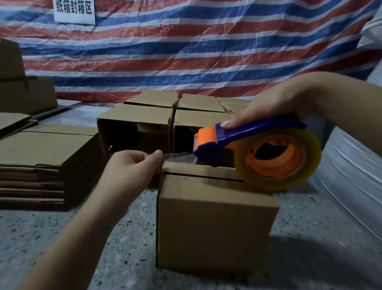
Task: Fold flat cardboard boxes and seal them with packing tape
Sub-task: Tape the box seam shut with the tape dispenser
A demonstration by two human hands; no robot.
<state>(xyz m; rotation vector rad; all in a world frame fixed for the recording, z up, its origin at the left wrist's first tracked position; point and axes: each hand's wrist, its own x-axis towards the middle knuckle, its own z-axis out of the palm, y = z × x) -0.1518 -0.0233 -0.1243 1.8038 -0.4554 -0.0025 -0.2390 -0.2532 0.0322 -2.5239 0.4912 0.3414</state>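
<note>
Sealing step, frame centre: tape end (pixel 175 155) is pinched by the left hand (pixel 130 170); dispenser (pixel 249 144) is gripped by the right hand (pixel 271 106) over the box (pixel 214 220). The seam, apparently untaped, must next be covered.

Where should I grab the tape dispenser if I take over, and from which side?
Take the tape dispenser by its blue handle, from above and from the right, as the right hand does now. The handle runs along the top, the roll fills the space beneath it, and the orange cutter head faces left toward the tape end that the left hand pinches.
</note>
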